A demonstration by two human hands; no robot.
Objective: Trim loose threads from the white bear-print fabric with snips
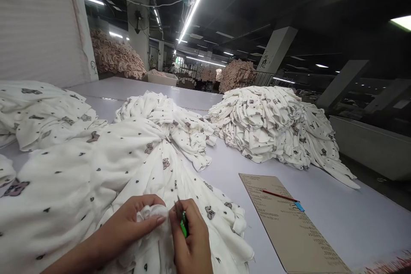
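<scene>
My left hand [128, 222] pinches a bunched fold of a white garment [105, 175] printed with small bears and hearts, which lies spread over the near table. My right hand [192, 244] is closed around small green-handled thread snips [182, 222], their dark blades pointing up at the pinched fold. The two hands almost touch at the fabric. My forearm runs off the bottom edge.
A tall pile of the same white garments [272, 124] sits at the right, another heap [41, 111] at the left. A brown printed sheet [289, 227] with a red pencil [279, 196] lies on the pale table [337, 214]. Pink fabric piles [117, 58] stand far behind.
</scene>
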